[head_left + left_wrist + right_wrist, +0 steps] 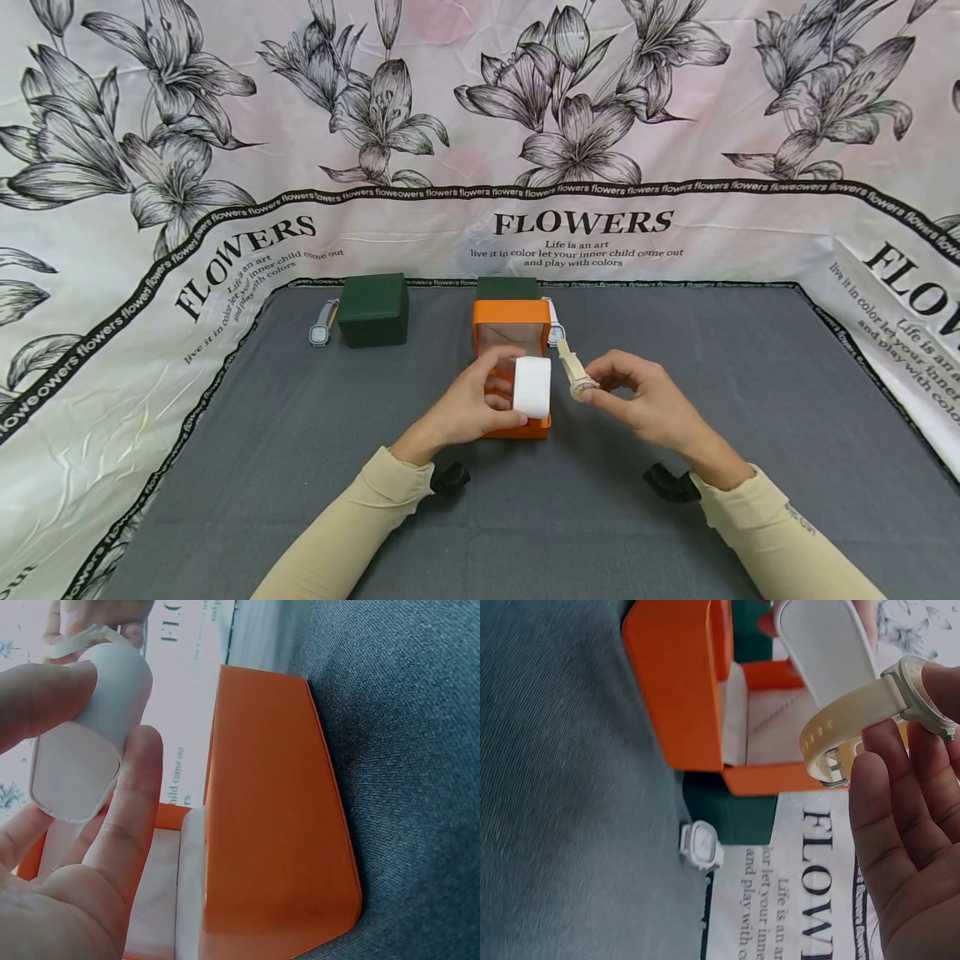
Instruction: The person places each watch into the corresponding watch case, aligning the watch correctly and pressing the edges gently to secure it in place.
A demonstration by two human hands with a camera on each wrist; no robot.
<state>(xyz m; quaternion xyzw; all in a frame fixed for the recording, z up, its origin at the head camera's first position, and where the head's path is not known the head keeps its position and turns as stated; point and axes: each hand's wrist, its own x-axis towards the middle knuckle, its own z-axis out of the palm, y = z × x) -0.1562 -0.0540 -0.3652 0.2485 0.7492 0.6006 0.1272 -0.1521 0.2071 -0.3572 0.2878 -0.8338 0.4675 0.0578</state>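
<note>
My left hand (504, 385) pinches a white watch cushion (532, 387) between thumb and fingers, just above the open orange box (511, 315). In the left wrist view the cushion (90, 742) sits between my thumb and index finger, beside the orange box wall (270, 817). My right hand (600, 390) holds a cream watch (574, 372) by its case, strap pointing up, close to the right of the cushion. The right wrist view shows the cream watch (870, 705) with its buckle hanging free, next to the cushion (829, 645) and the box (675, 682).
A closed green box (372, 309) stands at the back left with a grey-strapped watch (322, 325) beside it. A second green box (507, 288) sits behind the orange one, and a white watch (555, 330) lies at its right. The grey mat (300, 450) is edged by flowered cloth (112, 333).
</note>
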